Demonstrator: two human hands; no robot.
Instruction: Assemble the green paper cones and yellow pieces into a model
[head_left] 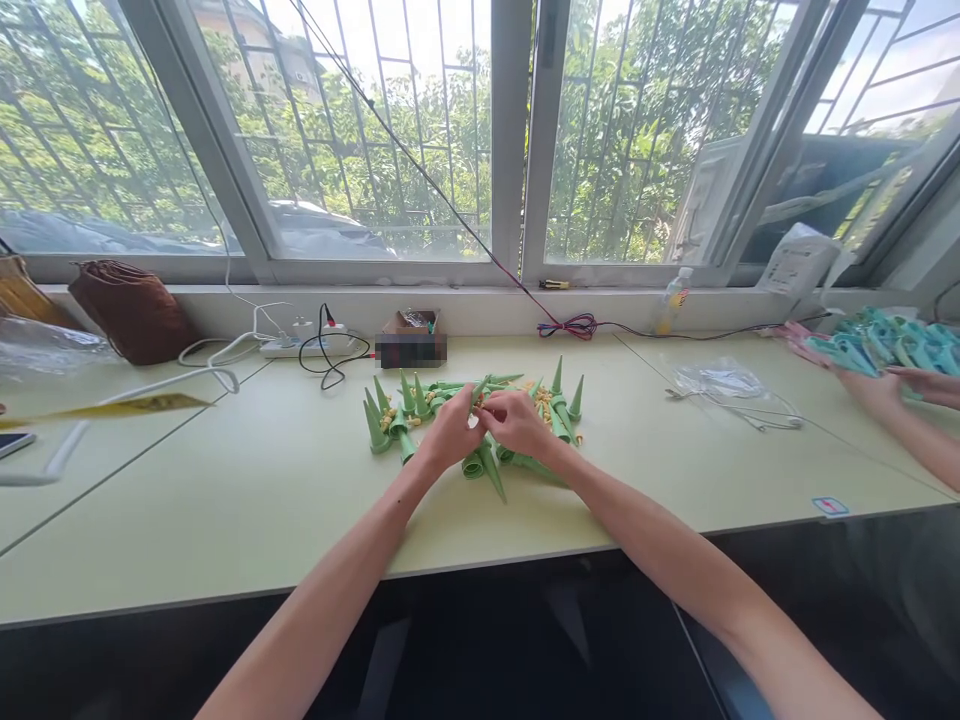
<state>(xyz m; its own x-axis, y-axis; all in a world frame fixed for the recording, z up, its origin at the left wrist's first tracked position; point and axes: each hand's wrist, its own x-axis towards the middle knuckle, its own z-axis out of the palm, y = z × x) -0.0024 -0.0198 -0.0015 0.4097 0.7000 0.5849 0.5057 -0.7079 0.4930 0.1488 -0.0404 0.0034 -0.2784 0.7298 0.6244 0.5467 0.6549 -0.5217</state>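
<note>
My left hand (448,432) is closed around a green cone (478,388), its narrow tip showing above the fingers. Right against it, my right hand (516,422) pinches at the cone; whatever lies between those fingertips is too small and covered to make out. Around both hands are several more green cones, some upright like the one at the right (576,400), others on their sides like the one in front (492,474), and one with its hollow round end (472,466) toward me. Small yellow pieces (544,402) lie scattered among them.
Behind the cones sit a small dark box (411,342) and a white power strip (315,342) with cables. A bottle (673,300) stands by the window. A clear plastic bag (718,380) with a white cable (761,412) lies right. Another person's hands (870,385) handle turquoise items (892,340).
</note>
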